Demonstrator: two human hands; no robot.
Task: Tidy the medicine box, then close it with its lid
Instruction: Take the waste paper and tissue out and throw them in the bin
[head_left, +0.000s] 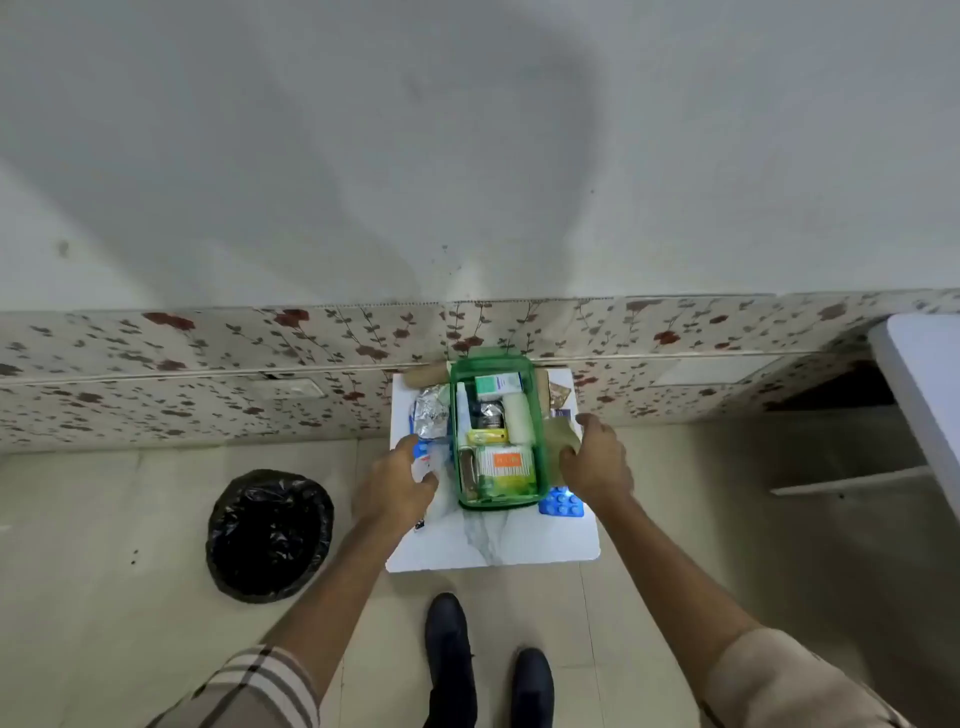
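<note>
Biggest risk: blue blister pack (561, 503) at the near right corner of the green medicine box (496, 434) & the foil pack (431, 413) on its left are loose on the small white table (493, 545), so either hand could knock 1 off the edge; the box also looks full, so the lid, which I can't see, may not seat. Left hand (397, 486) is loosely curled by a white-blue packet (423, 457), grip unclear; right hand (595, 457) is part open against the box's right wall, holding nothing I can make out. Box sits mid-table, open, see-through green, w/ cartons, a tube & a white roll inside, far end near the floral wall
</note>
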